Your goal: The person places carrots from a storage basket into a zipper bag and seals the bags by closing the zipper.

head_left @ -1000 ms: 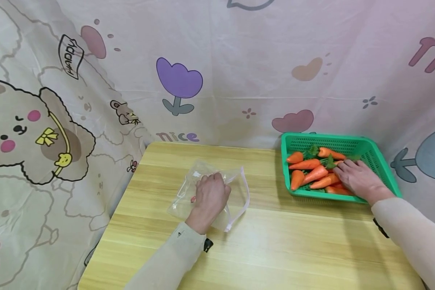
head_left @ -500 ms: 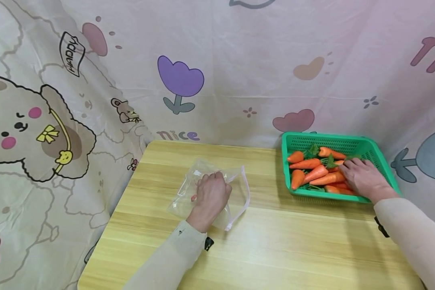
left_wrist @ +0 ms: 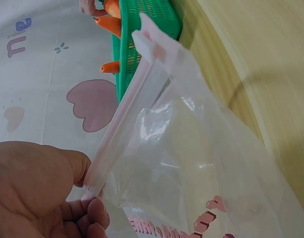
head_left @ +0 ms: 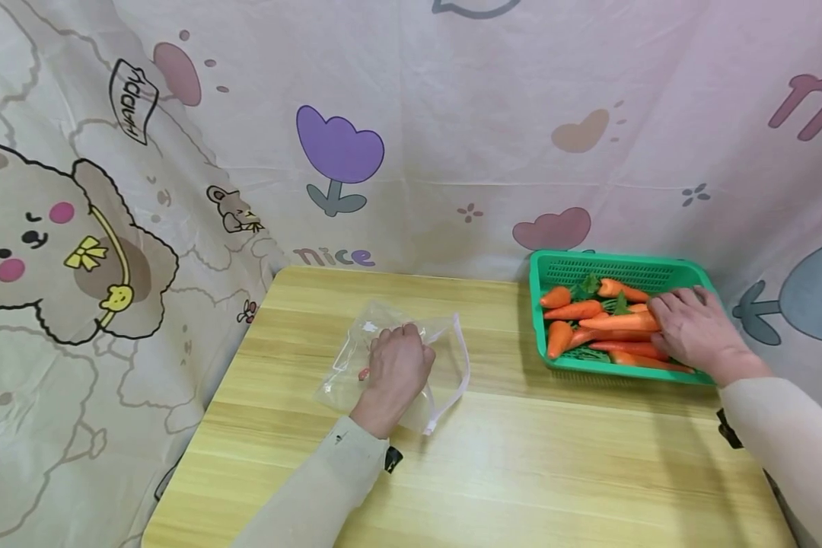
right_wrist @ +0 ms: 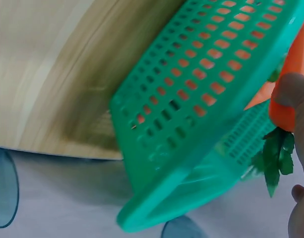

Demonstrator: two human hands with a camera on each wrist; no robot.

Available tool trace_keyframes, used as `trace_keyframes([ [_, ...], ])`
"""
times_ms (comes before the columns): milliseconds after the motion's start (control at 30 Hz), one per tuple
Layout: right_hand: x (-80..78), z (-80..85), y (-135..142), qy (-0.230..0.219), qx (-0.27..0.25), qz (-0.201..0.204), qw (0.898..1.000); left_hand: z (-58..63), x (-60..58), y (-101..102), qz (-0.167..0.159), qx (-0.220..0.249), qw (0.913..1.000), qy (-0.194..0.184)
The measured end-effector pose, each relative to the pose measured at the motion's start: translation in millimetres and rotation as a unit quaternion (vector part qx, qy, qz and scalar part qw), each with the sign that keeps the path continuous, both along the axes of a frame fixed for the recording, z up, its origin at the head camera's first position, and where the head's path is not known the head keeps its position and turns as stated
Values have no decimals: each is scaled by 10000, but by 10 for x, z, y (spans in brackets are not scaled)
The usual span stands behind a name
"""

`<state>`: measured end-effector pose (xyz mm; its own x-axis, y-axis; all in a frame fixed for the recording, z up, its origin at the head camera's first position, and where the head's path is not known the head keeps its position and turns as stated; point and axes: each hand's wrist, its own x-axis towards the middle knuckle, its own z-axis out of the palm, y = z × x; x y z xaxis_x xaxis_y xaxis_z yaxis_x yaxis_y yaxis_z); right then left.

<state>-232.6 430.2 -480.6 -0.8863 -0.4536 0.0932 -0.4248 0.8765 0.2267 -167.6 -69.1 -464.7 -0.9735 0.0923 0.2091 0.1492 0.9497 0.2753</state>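
My left hand (head_left: 399, 369) pinches the upper edge of a clear zip bag (head_left: 345, 380); in the left wrist view the thumb and fingers (left_wrist: 80, 166) meet at the pale pink zip strip. Pink lettering (left_wrist: 205, 221) marks the bag, and its pink slider (left_wrist: 149, 42) sits at the far corner. Over at the green basket (head_left: 630, 268), my right hand (head_left: 695, 331) grips an orange carrot (head_left: 616, 322) by its thick end, with green leaves (right_wrist: 279, 156) showing below the fingers in the right wrist view. The carrot lies across the top of the others.
Several more carrots (head_left: 573, 310) with green tops fill the basket's left and middle. The perforated basket stands at the back right of the wooden table (head_left: 520, 472). A printed cloth (head_left: 438, 137) hangs behind and along the left side.
My right hand has taken hold of a carrot and shifted slightly right, swinging it over the pile and uncovering carrots at the front. The left hand and bag stay in place.
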Motion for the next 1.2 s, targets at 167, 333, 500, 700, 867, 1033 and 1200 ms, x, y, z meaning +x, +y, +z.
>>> trace_keyframes([
  [167, 24, 73, -122, 82, -205, 134, 9997, 13, 9, -8, -45, 37, 9999, 116],
  [333, 23, 140, -208, 228, -127, 397, 9989, 3, 22, -20, -54, 10, 9998, 178],
  [500, 39, 192, -273, 535, -42, 508, 9973, -6, 15, -28, -77, 53, 9997, 232],
  [700, 69, 273, -410, 578, -119, 422, 9974, -15, 0, -33, -17, 122, 9997, 189],
  [867, 70, 333, -511, 782, -259, 643, 9945, -13, -7, -31, -3, 171, 9996, 239],
  [1033, 57, 397, -554, 1176, -331, 1052, 9869, -3, -15, -30, 1, 177, 9997, 164],
  [1200, 88, 521, -610, 1222, -266, 921, 9879, 5, -24, -23, 10, 158, 9998, 128],
])
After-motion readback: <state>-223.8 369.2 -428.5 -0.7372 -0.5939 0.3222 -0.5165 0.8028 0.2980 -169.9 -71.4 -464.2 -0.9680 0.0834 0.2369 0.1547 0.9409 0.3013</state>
